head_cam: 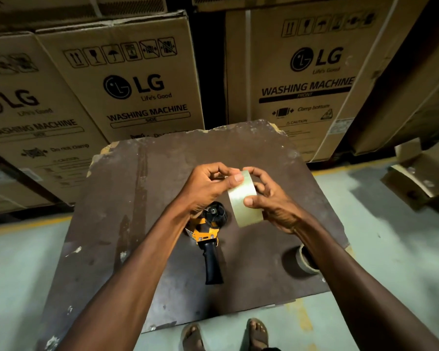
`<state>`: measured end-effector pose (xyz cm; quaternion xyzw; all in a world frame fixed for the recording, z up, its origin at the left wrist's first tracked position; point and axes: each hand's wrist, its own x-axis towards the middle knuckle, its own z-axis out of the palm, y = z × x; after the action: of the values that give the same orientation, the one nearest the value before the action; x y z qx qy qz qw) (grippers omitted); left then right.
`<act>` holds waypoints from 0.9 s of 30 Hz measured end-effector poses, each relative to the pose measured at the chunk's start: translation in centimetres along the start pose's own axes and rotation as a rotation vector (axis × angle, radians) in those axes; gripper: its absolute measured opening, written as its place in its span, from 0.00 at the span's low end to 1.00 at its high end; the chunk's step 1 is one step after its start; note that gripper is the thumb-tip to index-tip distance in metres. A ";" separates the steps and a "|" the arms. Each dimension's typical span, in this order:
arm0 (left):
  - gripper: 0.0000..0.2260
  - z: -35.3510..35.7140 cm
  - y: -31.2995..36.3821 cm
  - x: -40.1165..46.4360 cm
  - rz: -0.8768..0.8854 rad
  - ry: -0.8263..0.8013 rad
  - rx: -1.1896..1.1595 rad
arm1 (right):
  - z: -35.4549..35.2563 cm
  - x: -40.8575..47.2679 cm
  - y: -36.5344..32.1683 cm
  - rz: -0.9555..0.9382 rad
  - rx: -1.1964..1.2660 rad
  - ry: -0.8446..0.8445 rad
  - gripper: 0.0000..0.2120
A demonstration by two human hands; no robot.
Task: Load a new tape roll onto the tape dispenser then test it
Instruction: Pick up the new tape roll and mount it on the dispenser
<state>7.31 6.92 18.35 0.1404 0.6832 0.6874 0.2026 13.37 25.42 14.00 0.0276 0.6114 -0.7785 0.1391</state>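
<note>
Head view: looking down past two bare forearms at a small worktop.
Tape roll: a clear tape roll (245, 198) is held above the worktop, between both hands, tilted with its broad band facing the camera.
Right hand: the right hand (274, 202) is clamped on the roll, thumb on the band and fingers curled behind it.
Left hand: the left hand (208, 184) pinches the upper edge of the roll between thumb and fingertips.
Tape dispenser: a yellow and black tape dispenser (208, 236) lies flat on the worktop just below the hands, black hub away from the person, black handle toward the person; the hub is bare.
Second roll: another roll (306, 259) lies near the right edge of the worktop, partly hidden by the right forearm.
Worktop: a dark brown board (142, 198), scuffed, with chipped corners.
Floor: pale grey concrete (18, 269) with a yellow line.
Room: stacked cardboard boxes (127, 79) printed LG WASHING MACHINE stand behind the board; an open carton (421, 173) lies on the floor at right.
Feet: sandalled feet (226, 334) show at the near edge.
</note>
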 end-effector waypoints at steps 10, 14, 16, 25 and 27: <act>0.06 -2.8 0.2 0.1 0.010 -0.025 0.127 | 2.0 0.0 0.7 -0.004 -0.104 0.001 0.41; 0.07 -2.8 -0.2 0.0 -0.004 -0.027 0.140 | 2.1 -0.3 -0.1 0.071 -0.138 -0.024 0.41; 0.07 -2.8 -0.2 0.0 -0.010 -0.036 0.122 | 2.0 -0.6 -0.4 0.069 -0.153 -0.028 0.41; 0.07 -3.0 -0.3 -0.4 -0.026 -0.064 0.004 | 0.8 -1.1 -0.7 -0.033 -0.348 -0.047 0.45; 0.08 -3.1 -0.5 -0.7 0.017 -0.052 0.053 | 0.3 -1.1 -1.0 -0.043 -0.366 -0.065 0.46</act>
<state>6.50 3.88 17.83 0.1693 0.6946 0.6666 0.2109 14.23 25.51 15.29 -0.0363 0.7386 -0.6574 0.1448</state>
